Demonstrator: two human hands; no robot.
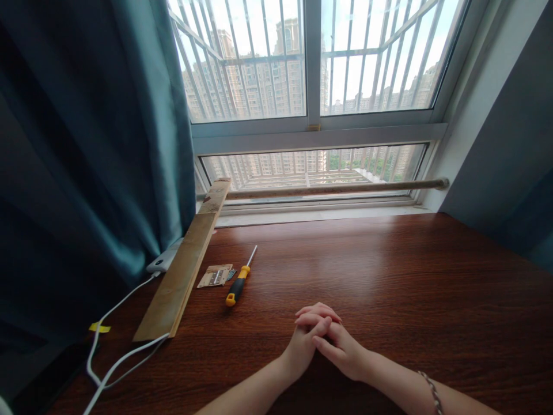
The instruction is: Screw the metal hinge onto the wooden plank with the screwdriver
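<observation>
My left hand and my right hand are clasped together over the front middle of the brown wooden table. Their fingers are folded across each other, and no object shows between them; the palms are hidden. A braided bracelet circles my right wrist. Beyond my hands, to the left, lies a screwdriver with a yellow and black handle, its shaft pointing to the window. Beside it are several small screws and a small flat, tan piece with silvery metal parts on it.
Two long wooden boards lie stacked along the left side, reaching the sill. A white device and white cables are beside them. A blue curtain hangs left. A horizontal pole crosses before the barred window.
</observation>
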